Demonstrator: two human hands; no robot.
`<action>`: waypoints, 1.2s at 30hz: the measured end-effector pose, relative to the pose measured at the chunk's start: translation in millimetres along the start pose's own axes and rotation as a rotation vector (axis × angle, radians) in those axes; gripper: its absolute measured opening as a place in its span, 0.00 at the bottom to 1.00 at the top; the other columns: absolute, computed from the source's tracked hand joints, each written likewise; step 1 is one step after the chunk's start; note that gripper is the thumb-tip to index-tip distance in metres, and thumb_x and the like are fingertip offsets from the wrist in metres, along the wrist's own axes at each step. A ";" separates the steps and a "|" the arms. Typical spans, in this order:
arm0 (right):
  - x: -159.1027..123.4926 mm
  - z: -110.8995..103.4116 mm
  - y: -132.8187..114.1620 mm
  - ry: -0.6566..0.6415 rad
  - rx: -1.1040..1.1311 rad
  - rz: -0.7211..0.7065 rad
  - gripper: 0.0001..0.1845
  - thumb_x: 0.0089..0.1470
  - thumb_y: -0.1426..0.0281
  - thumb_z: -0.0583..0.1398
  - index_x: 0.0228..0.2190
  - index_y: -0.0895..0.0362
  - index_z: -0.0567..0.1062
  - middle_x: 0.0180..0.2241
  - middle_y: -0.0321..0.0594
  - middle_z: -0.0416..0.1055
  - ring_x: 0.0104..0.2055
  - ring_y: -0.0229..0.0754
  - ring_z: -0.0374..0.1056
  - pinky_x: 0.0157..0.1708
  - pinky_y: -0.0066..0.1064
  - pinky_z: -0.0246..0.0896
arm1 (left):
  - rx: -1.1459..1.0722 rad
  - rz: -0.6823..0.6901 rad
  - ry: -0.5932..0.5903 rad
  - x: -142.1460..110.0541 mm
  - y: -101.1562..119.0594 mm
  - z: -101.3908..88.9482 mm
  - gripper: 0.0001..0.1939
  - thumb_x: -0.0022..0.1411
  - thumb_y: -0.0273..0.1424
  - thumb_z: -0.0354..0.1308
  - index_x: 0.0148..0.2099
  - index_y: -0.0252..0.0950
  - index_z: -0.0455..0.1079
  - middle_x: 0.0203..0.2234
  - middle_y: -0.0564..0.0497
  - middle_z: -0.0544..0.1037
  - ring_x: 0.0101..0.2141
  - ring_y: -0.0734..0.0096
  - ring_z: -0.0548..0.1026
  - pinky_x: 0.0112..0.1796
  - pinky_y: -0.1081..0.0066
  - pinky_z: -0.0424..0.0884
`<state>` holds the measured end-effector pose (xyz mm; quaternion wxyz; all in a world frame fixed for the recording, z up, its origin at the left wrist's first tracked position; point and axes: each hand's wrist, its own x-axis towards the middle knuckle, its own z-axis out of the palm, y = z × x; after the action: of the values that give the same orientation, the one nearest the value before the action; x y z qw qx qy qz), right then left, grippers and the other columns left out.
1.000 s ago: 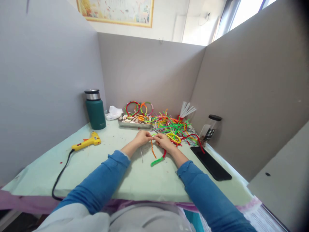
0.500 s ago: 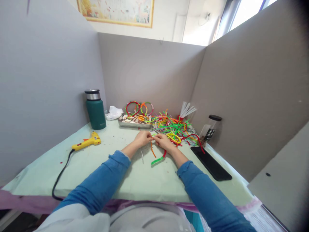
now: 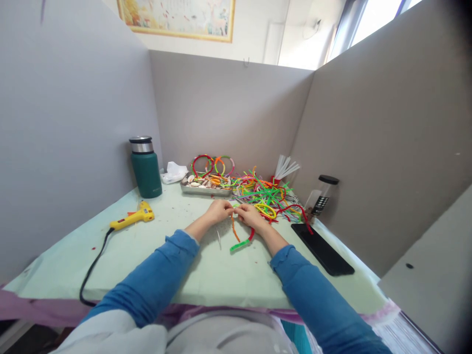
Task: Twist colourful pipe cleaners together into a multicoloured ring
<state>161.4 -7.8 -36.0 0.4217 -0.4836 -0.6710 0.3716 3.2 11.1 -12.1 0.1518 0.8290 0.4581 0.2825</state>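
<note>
My left hand (image 3: 220, 209) and my right hand (image 3: 248, 215) meet fingertip to fingertip above the middle of the table, both closed in a pinch. From between them an orange pipe cleaner (image 3: 234, 228) dangles. A curved piece of pipe cleaner, red and then green (image 3: 240, 245), comes out from beneath my right hand; its upper part is hidden by the fingers. Below my left hand shows a thin pale strand (image 3: 219, 238), whose upper end I cannot make out.
Behind my hands lie a heap of coloured pipe cleaners (image 3: 263, 191) and a metal tray (image 3: 206, 191) of shells, with pipe-cleaner rings (image 3: 202, 166) at its back. A yellow glue gun (image 3: 132, 218) and green bottle (image 3: 146, 172) stand left; a black phone (image 3: 324, 250) and clear container (image 3: 320, 196) right.
The lower end of the orange pipe cleaner has swung slightly right, and the pale strand has shifted a little right too. Both hands stay pinched in nearly the same place.
</note>
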 end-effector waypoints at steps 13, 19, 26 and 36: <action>-0.7 -0.4 -2.0 -0.016 -0.004 0.006 0.16 0.46 0.58 0.55 0.22 0.59 0.66 0.14 0.30 0.58 0.15 0.28 0.48 0.16 0.22 0.42 | 0.081 -0.002 0.003 -0.4 0.8 -0.2 0.12 0.51 0.33 0.53 0.33 0.35 0.75 0.27 0.50 0.77 0.29 0.70 0.70 0.31 0.75 0.62; -0.5 0.2 -2.6 -0.012 0.002 0.009 0.16 0.46 0.58 0.55 0.22 0.59 0.65 0.14 0.30 0.58 0.15 0.29 0.49 0.16 0.22 0.42 | 0.242 -0.003 0.022 -4.4 6.2 -0.7 0.11 0.53 0.32 0.50 0.34 0.37 0.74 0.28 0.47 0.76 0.31 0.68 0.71 0.31 0.74 0.60; 0.3 -0.5 -1.4 -0.008 -0.027 -0.017 0.19 0.46 0.55 0.56 0.22 0.60 0.66 0.14 0.31 0.58 0.16 0.29 0.49 0.17 0.23 0.43 | 0.261 0.039 0.022 -5.1 6.2 0.3 0.12 0.53 0.32 0.50 0.34 0.37 0.73 0.29 0.47 0.77 0.31 0.67 0.71 0.31 0.73 0.60; -1.4 0.3 -5.6 -0.011 -0.028 -0.005 0.19 0.46 0.54 0.56 0.21 0.59 0.65 0.14 0.30 0.58 0.16 0.29 0.49 0.17 0.23 0.43 | 0.345 -0.004 0.026 -7.3 12.0 -1.5 0.13 0.54 0.33 0.49 0.36 0.38 0.73 0.31 0.49 0.77 0.33 0.68 0.72 0.33 0.74 0.62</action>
<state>159.5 -10.5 -31.4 0.4120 -0.4856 -0.6799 0.3636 7.3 -1.4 -7.2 0.0021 0.8380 0.5035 0.2101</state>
